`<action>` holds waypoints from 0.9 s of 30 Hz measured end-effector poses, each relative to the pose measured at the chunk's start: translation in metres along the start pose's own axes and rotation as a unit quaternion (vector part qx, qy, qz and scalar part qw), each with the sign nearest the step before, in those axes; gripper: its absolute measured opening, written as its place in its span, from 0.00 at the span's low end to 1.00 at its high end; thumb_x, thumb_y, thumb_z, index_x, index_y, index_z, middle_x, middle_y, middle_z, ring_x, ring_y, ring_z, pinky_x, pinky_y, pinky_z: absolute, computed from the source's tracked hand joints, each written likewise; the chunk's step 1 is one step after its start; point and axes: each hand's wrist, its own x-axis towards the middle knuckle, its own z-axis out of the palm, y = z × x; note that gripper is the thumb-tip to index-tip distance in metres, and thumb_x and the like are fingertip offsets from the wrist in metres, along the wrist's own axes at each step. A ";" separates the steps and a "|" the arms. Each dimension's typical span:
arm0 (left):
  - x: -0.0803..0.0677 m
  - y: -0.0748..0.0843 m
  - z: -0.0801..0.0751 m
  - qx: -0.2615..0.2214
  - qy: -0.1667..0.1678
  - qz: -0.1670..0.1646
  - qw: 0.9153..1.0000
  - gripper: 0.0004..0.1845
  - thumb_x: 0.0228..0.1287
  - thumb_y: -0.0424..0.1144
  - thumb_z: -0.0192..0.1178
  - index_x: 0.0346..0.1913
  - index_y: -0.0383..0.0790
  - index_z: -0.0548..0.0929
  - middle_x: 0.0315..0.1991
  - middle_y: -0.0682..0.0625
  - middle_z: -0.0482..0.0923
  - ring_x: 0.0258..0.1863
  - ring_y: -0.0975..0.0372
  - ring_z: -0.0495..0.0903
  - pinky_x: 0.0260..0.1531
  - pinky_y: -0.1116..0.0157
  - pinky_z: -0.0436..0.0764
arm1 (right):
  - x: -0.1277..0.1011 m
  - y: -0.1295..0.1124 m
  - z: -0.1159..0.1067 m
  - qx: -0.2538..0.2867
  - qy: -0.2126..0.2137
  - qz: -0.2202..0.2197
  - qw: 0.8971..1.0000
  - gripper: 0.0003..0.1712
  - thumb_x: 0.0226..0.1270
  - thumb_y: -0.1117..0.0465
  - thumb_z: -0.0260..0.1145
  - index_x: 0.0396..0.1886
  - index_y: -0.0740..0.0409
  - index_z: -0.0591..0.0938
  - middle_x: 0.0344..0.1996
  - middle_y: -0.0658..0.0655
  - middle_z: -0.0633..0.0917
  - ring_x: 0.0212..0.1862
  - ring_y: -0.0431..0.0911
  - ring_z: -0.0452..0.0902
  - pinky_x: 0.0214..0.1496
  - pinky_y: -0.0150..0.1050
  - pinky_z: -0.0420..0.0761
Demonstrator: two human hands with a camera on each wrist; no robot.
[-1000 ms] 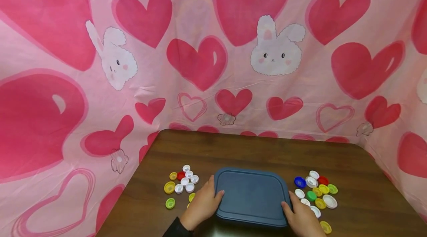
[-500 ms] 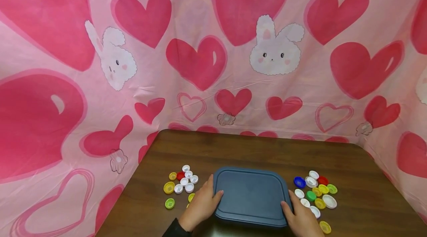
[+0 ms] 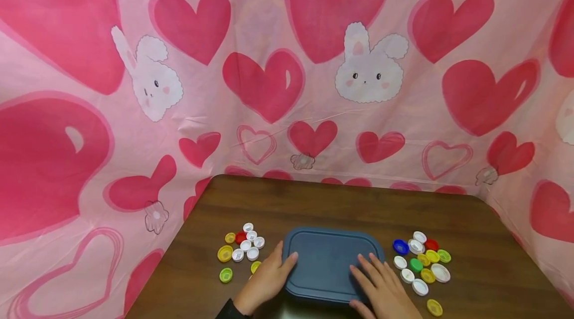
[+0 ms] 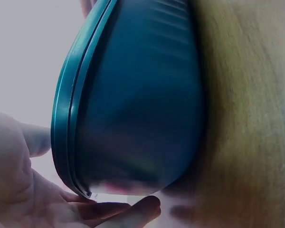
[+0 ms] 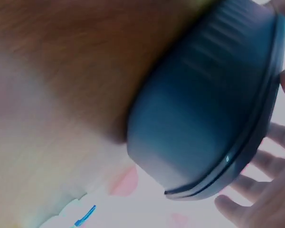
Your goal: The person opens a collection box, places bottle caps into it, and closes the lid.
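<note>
A dark blue lidded plastic box (image 3: pixel 327 265) sits on the wooden table, lid on top. My left hand (image 3: pixel 269 276) holds its left edge, thumb over the lid's rim and fingers along the side. In the left wrist view, the left hand (image 4: pixel 19 180) is around the box's rim (image 4: pixel 66 109), and the box (image 4: pixel 142 95) has a deep, ribbed wall. My right hand (image 3: pixel 381 286) lies over the lid's right part with fingers spread. The right wrist view has that hand (image 5: pixel 270 185) by the lid side of the box (image 5: pixel 194 114); whether it presses there I cannot tell.
Several bottle caps (image 3: pixel 252 253) in white, yellow, red and green lie left of the box. Another loose group of caps (image 3: pixel 416 265), with a blue one, lies to its right. Behind the brown table (image 3: pixel 336 204) hangs a pink heart-print cloth (image 3: pixel 264 84).
My right hand has let go of the box's right edge and moved left onto the lid, its fingers spreading. My left hand and the box stay nearly in place.
</note>
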 end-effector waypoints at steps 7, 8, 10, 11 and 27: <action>-0.003 -0.005 -0.002 -0.035 0.004 0.029 0.999 0.36 0.79 0.55 0.47 0.70 0.24 0.66 0.64 0.29 0.73 0.63 0.36 0.73 0.60 0.35 0.69 | -0.002 0.005 0.006 -0.060 -0.030 -0.115 0.991 0.31 0.70 0.35 0.60 0.67 0.42 0.79 0.64 0.53 0.81 0.63 0.57 0.76 0.76 0.44 0.61; -0.003 -0.006 -0.002 -0.045 0.001 0.022 0.999 0.36 0.78 0.55 0.47 0.70 0.23 0.66 0.64 0.28 0.73 0.64 0.36 0.73 0.61 0.35 0.69 | -0.001 0.005 0.007 -0.056 -0.040 -0.120 0.990 0.30 0.71 0.35 0.59 0.68 0.41 0.78 0.64 0.53 0.81 0.63 0.57 0.77 0.70 0.48 0.71; -0.003 -0.006 -0.002 -0.064 -0.002 0.004 0.998 0.38 0.78 0.57 0.46 0.70 0.23 0.65 0.65 0.28 0.71 0.65 0.36 0.71 0.62 0.34 0.67 | -0.001 0.006 0.007 -0.057 -0.048 -0.131 0.989 0.29 0.72 0.36 0.58 0.68 0.39 0.78 0.63 0.52 0.81 0.62 0.57 0.78 0.53 0.54 0.81; -0.003 -0.006 -0.002 -0.072 -0.002 -0.005 0.997 0.39 0.78 0.58 0.45 0.70 0.23 0.65 0.66 0.27 0.71 0.65 0.35 0.70 0.62 0.34 0.66 | -0.001 0.007 0.007 -0.053 -0.052 -0.132 0.988 0.29 0.73 0.37 0.58 0.69 0.38 0.77 0.64 0.52 0.81 0.62 0.57 0.77 0.52 0.54 0.81; 0.001 -0.018 0.000 -0.265 -0.042 -0.043 0.962 0.41 0.81 0.57 0.29 0.72 0.18 0.58 0.72 0.23 0.58 0.70 0.32 0.61 0.67 0.38 0.65 | 0.016 0.004 -0.020 -0.008 0.139 -0.117 0.983 0.25 0.78 0.40 0.53 0.59 0.48 0.84 0.56 0.46 0.86 0.56 0.43 0.83 0.71 0.28 0.65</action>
